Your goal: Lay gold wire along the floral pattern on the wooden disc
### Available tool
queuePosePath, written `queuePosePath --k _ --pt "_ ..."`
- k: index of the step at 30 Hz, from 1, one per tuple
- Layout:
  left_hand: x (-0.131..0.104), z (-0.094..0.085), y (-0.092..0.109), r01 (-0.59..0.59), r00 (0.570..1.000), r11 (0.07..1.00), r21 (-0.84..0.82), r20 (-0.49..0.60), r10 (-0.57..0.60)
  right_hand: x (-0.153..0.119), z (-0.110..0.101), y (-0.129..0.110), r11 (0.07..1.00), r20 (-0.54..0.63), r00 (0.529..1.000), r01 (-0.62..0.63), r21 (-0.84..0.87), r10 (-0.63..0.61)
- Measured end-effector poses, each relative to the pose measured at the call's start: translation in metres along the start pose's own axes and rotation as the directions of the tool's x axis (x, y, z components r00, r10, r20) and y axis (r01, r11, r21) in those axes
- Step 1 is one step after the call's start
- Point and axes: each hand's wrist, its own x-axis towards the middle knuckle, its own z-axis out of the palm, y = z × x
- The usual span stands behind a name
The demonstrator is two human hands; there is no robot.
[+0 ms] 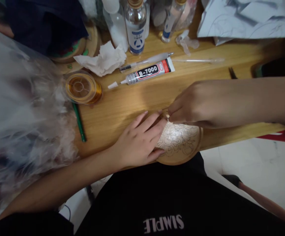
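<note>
A round wooden board (179,159) lies at the table's front edge, with a pale sheet (178,137) on it that bears a dark floral line drawing. My left hand (142,141) rests over the left side of the board and sheet, its fingers spread. At the sheet's upper edge is my right hand (189,106), its fingers pinched together beside a small pale tip. What those fingers hold is too small and hidden to name.
On the wooden table (100,121) lie a B-7000 glue tube (148,71), pens, crumpled tissue (105,59), a spool of golden thread (83,88) and a green pencil (79,122). Bottles (135,31) stand at the back. Clear plastic (21,108) fills the left; paper (253,19) lies back right.
</note>
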Motion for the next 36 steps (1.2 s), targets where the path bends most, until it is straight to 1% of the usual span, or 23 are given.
queuePosePath --k 3,5,7,8,9,10,11,12,13,14,15,16,17,19,21,24,26,28,31,36 --pt "0.000 0.000 0.000 0.004 1.000 1.000 0.002 0.011 -0.004 -0.003 0.000 -0.007 0.998 -0.017 0.999 -0.038 0.042 0.039" --pt "0.000 -0.001 0.000 0.007 1.000 1.000 0.004 0.018 -0.007 0.002 -0.006 -0.010 0.996 0.023 0.999 -0.035 0.076 0.034" --pt "0.000 -0.001 0.000 0.006 1.000 1.000 0.001 0.024 -0.006 0.011 -0.014 -0.010 0.994 0.147 0.988 0.033 0.102 -0.048" --pt "0.000 -0.001 0.000 0.005 1.000 1.000 -0.002 0.024 -0.005 0.015 -0.017 -0.009 0.989 0.229 0.966 0.094 0.115 -0.119" --pt "0.000 -0.001 0.000 0.007 1.000 1.000 -0.004 0.023 -0.007 0.017 -0.019 -0.009 0.978 0.299 0.934 0.163 0.128 -0.195" --pt "0.000 -0.001 0.000 0.010 1.000 1.000 -0.006 0.021 -0.010 0.017 -0.019 -0.010 0.974 0.274 0.937 0.187 0.128 -0.216" --pt "0.000 -0.001 0.001 0.012 1.000 1.000 -0.006 0.019 -0.012 0.015 -0.017 -0.011 0.977 0.212 0.957 0.173 0.122 -0.196" --pt "0.000 -0.001 0.001 0.013 1.000 1.000 -0.003 0.020 -0.013 0.011 -0.013 -0.013 0.984 0.136 0.980 0.132 0.119 -0.148" --pt "0.000 -0.001 0.001 0.013 1.000 1.000 0.001 0.024 -0.013 0.005 -0.007 -0.016 0.993 0.055 0.997 0.051 0.110 -0.057" --pt "0.000 -0.001 0.001 0.013 0.999 1.000 0.007 0.031 -0.013 -0.001 -0.001 -0.019 0.993 -0.055 0.998 -0.024 0.117 0.030" --pt "0.000 -0.001 0.001 0.011 0.999 1.000 0.013 0.037 -0.011 -0.008 0.006 -0.023 0.984 -0.097 0.988 -0.105 0.145 0.119" --pt "0.000 0.000 0.001 0.008 0.999 1.000 0.018 0.041 -0.009 -0.014 0.013 -0.026 0.971 -0.124 0.976 -0.155 0.180 0.178" --pt "-0.001 0.000 0.001 0.006 0.999 1.000 0.024 0.042 -0.007 -0.019 0.019 -0.029 0.964 -0.155 0.966 -0.176 0.198 0.208" --pt "-0.001 0.001 0.001 0.004 0.999 1.000 0.029 0.041 -0.005 -0.025 0.028 -0.032 0.957 -0.213 0.949 -0.185 0.223 0.233" --pt "-0.002 0.001 0.002 0.007 0.999 0.999 0.032 0.048 -0.009 -0.027 0.033 -0.033 0.953 -0.270 0.935 -0.159 0.258 0.229" --pt "-0.002 0.000 0.002 0.022 0.995 0.999 0.034 0.099 -0.025 -0.026 0.035 -0.031 0.944 -0.312 0.925 -0.117 0.307 0.216" --pt "-0.002 -0.001 0.002 0.031 0.989 0.999 0.032 0.146 -0.036 -0.026 0.035 -0.029 0.942 -0.304 0.928 -0.118 0.313 0.217" --pt "-0.001 -0.002 0.002 0.036 0.984 0.999 0.027 0.171 -0.040 -0.026 0.035 -0.028 0.941 -0.295 0.928 -0.128 0.314 0.225" --pt "-0.001 -0.002 0.002 0.035 0.985 0.999 0.025 0.170 -0.039 -0.027 0.035 -0.028 0.942 -0.297 0.929 -0.127 0.310 0.223" --pt "-0.002 -0.001 0.003 0.041 0.988 0.998 0.040 0.148 -0.046 -0.026 0.030 -0.030 0.961 -0.257 0.953 -0.087 0.263 0.157"
